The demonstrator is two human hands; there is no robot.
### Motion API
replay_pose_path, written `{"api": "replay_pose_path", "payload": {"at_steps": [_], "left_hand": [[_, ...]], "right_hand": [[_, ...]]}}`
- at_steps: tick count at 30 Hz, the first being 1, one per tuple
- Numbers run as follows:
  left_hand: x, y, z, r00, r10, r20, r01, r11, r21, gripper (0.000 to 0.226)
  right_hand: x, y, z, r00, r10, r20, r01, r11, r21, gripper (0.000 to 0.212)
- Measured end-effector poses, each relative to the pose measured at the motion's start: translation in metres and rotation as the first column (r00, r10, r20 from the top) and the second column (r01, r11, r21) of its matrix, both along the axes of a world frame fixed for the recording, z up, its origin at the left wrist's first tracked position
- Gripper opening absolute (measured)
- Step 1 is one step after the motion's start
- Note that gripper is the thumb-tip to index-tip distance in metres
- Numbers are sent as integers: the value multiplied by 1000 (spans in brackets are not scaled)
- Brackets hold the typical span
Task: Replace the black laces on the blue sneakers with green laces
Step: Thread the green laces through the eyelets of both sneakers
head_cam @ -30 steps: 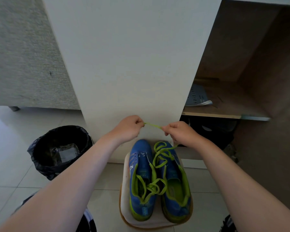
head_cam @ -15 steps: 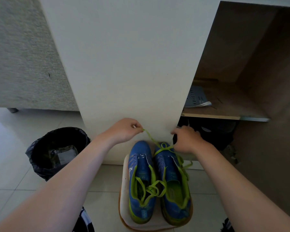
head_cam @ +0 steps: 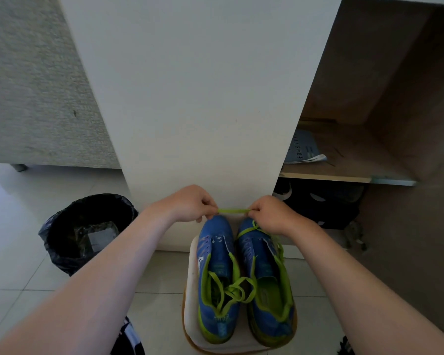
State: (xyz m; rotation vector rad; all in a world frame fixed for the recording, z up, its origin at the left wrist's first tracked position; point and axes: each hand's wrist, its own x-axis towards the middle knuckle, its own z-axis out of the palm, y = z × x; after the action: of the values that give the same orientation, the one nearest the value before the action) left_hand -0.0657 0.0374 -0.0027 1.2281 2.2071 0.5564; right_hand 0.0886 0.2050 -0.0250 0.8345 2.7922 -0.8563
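Observation:
Two blue sneakers with lime-green lining stand side by side on a small white stool [head_cam: 193, 285], toes pointing away from me. A loose bundle of green lace [head_cam: 235, 290] lies across the left sneaker [head_cam: 217, 265]. On the right sneaker [head_cam: 264, 272], a green lace [head_cam: 233, 210] crosses near the toe. My left hand [head_cam: 190, 203] and my right hand [head_cam: 272, 213] each pinch that lace above the toes. A short stretch of it runs taut and level between them. No black laces are in view.
A white cabinet panel [head_cam: 198, 98] rises just behind the shoes. A bin with a black liner [head_cam: 85, 226] stands on the tiled floor at left. At right, an open shelf holds a booklet [head_cam: 303, 149], with dark shoes [head_cam: 318, 201] below it.
Half a second ago my right hand was low at the right sneaker's toe and the lace slanted down. Now both hands are level with the lace pulled straight between them.

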Motion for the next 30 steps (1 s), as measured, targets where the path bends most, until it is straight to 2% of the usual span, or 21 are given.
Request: {"api": "replay_pose_path", "payload": {"at_steps": [1,3,5,6,8,10,14,19,22,25,28,30], "left_hand": [[0,0,-2,1000,3,1,-3,1000,0,17],[4,3,-7,1000,-12,5,12,1000,-7,19],[10,7,-10,999,-45,26,46,999,-16,20],[14,9,-12,998,-56,37,56,998,-10,19],[17,13,-13,998,-39,52,37,999,28,14],[18,14,-12,998,25,61,-30,997,71,12],[16,13,-16,995,96,-7,-95,993,72,29],[20,13,-22,991,118,63,-123,989,77,30],[20,13,-25,982,147,117,-158,983,89,30],[19,13,-27,981,135,137,-148,985,89,30],[19,13,-36,989,99,114,-105,993,45,22],[19,12,-44,998,67,8,-67,998,-19,15]], "right_hand": [[0,0,-2,999,23,47,-25,999,42,29],[0,-4,-9,996,64,61,-65,998,18,12],[-5,-14,-11,996,77,-45,-83,984,-156,48],[-7,-19,-12,992,57,-115,-87,956,-280,59],[-11,-24,-14,975,49,-218,-139,897,-420,47],[-12,-20,-16,969,36,-243,-128,918,-375,27],[-10,-14,-19,977,35,-211,-84,970,-228,19],[-11,-21,-21,960,32,-279,-105,962,-254,13],[-11,-22,-21,942,-31,-335,-72,954,-292,12],[-11,-23,-22,942,-50,-332,-57,951,-304,10],[-12,-18,-27,961,-63,-268,10,981,-192,13],[-11,-14,-32,985,-46,-168,39,998,-46,13]]}}
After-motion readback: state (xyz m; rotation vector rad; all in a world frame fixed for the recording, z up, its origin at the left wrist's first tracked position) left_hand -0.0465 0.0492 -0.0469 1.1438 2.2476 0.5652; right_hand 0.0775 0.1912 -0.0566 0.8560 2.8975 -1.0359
